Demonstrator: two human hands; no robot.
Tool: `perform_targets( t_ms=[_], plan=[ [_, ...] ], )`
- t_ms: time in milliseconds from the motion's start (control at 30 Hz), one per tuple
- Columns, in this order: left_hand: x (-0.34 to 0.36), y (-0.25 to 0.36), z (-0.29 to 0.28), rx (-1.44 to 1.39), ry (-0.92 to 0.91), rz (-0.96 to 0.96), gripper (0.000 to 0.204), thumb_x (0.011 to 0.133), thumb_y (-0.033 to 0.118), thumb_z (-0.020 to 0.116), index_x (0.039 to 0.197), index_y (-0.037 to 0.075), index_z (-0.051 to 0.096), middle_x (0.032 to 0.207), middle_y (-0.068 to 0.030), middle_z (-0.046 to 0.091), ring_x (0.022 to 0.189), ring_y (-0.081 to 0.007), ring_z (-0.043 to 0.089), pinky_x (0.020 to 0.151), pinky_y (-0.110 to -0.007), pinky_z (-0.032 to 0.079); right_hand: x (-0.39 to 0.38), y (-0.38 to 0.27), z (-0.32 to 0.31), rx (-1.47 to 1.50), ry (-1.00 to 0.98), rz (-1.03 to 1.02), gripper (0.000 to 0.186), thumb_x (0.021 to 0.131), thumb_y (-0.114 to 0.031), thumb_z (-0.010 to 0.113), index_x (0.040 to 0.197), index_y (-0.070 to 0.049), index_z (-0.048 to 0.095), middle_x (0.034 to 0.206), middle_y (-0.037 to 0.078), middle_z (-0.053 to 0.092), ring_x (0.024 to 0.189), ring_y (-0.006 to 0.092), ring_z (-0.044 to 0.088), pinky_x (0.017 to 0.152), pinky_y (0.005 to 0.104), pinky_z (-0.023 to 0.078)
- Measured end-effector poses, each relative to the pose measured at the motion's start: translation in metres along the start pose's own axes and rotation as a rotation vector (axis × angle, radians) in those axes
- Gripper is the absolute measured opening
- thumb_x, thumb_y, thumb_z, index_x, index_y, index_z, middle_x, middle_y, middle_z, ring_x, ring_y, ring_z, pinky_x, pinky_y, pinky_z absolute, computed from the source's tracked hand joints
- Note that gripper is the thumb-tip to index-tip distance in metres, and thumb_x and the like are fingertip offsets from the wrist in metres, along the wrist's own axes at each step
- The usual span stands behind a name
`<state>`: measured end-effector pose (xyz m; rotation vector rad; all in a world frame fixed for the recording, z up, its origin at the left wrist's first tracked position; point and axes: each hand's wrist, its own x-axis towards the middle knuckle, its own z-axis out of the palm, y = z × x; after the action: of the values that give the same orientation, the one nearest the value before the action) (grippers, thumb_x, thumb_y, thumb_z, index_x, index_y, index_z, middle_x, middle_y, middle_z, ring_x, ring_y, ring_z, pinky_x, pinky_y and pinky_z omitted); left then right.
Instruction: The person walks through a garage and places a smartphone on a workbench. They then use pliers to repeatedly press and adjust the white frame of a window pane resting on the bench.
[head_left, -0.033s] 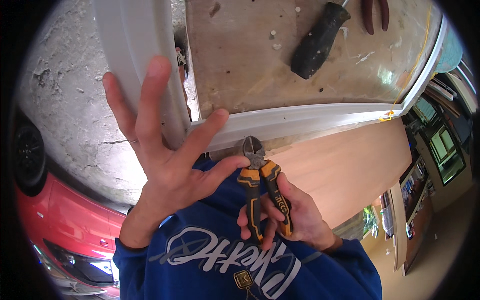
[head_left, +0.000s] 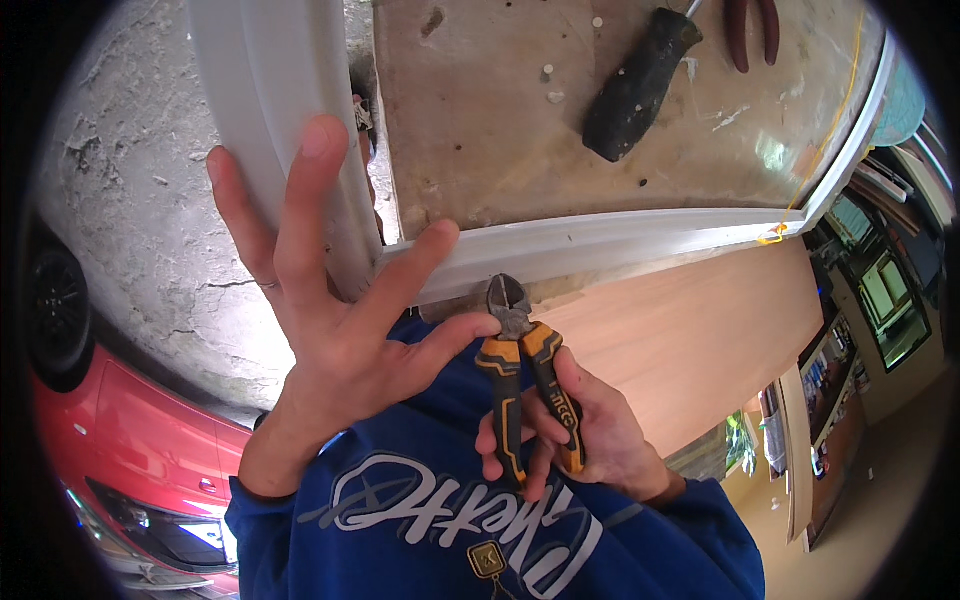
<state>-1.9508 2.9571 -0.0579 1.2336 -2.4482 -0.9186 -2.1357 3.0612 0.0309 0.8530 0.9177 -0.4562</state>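
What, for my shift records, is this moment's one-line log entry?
left hand: spread over white frame; right hand: holding cutting pliers; screwdriver: lying on board

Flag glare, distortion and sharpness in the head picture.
Head view: glare whites out some grey concrete beside the left hand; head view: a glint on the brown board, upper right; head view: fisheye distortion bows the white frame; head view: the cutting pliers look fairly sharp.

Your worktop is pretty scuffed, brown and stained. You've got a black-handled tool lying near some dark-red handles, plus scattered little specks.
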Motion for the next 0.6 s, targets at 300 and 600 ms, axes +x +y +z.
perform_targets(
  t_ms=[300, 600],
  plan=[
    [0.001, 0.000, -0.001, 0.009, -0.025, -0.011, 0.054, 0.065, 0.061, 0.070, 0.098, 0.019, 0.070, 0.142, -0.0258, 0.023, 0.135, -0.0416, 0.018, 0.110, -0.059, 0.004, 0.002, -0.002, -0.001, -0.055, 0.015, 0.000, 0.072, 0.091, -0.064, 0.024, 0.052, -0.005, 0.041, 0.098, 0.032, 0.054, 0.085, 0.0403, 0.061, 0.044, 0.0386, 0.057],
    [0.000, 0.003, -0.002, -0.002, -0.010, -0.025, 0.054, 0.063, 0.062, 0.070, 0.098, 0.021, 0.070, 0.141, -0.0240, 0.027, 0.134, -0.0413, 0.020, 0.111, -0.058, 0.004, 0.010, 0.001, -0.016, -0.187, -0.063, -0.149, 0.067, 0.091, -0.061, 0.033, 0.056, -0.004, 0.042, 0.093, 0.035, 0.055, 0.075, 0.0371, 0.064, 0.039, 0.0321, 0.055]
  ],
)
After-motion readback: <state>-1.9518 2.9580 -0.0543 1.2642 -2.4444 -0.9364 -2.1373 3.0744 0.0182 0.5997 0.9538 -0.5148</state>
